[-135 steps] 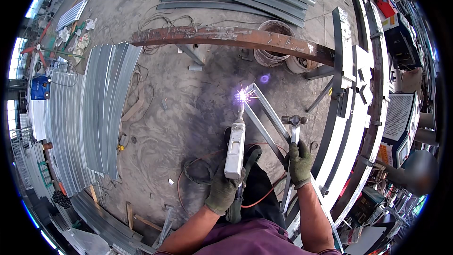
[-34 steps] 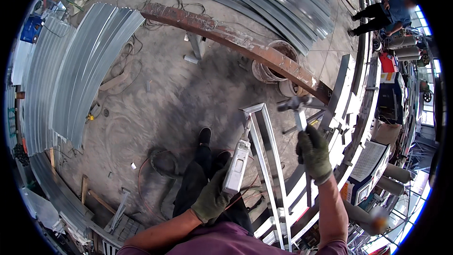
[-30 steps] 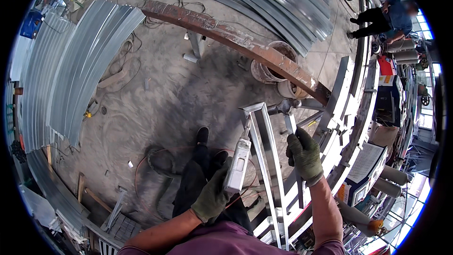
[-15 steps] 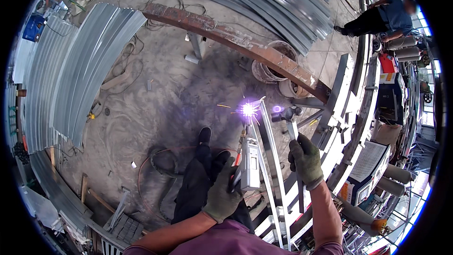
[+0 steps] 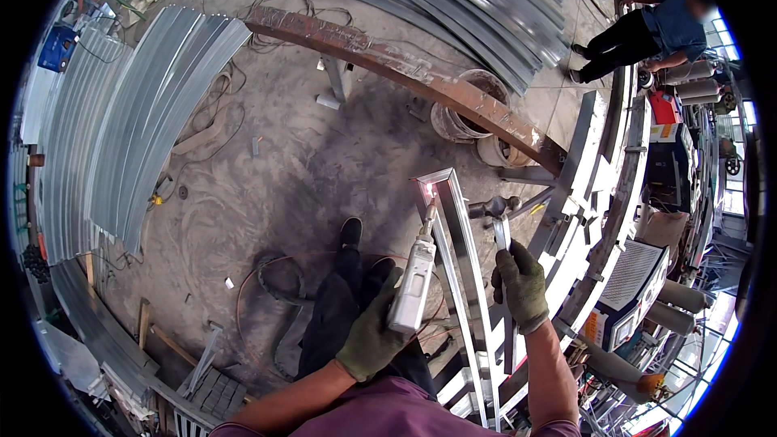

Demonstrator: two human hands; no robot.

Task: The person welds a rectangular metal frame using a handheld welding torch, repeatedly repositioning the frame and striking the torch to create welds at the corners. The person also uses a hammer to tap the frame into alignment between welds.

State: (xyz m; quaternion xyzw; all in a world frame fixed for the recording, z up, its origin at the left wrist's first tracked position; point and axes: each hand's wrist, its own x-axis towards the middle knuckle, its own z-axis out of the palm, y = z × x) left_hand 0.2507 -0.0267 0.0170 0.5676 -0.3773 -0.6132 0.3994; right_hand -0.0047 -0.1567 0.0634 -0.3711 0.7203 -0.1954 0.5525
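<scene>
In my gloved left hand (image 5: 374, 330) is a silver handheld welding torch (image 5: 414, 279), its tip at the far corner of a narrow metal frame (image 5: 463, 231). A small pinkish-red glow shows where tip and corner meet. My right hand (image 5: 522, 287), also in a green work glove, is closed round the handle of a hammer (image 5: 495, 209). The hammer's dark head is up, just right of the frame's far end and apart from it. The frame's long bars run back toward my body between both hands.
A rusty steel beam (image 5: 348, 44) crosses ahead, with buckets (image 5: 453, 123) under its right part. Sheet-metal stacks (image 5: 154, 113) lie left and far. Machines (image 5: 627, 295) and tubes line the right, where a person in blue (image 5: 676, 24) stands. A hose loops by my feet.
The bright purple-white sparks have died to a small glow. My torch has tilted and its body moved left a little. The hammer has dropped slightly. The person at right has shifted stance.
</scene>
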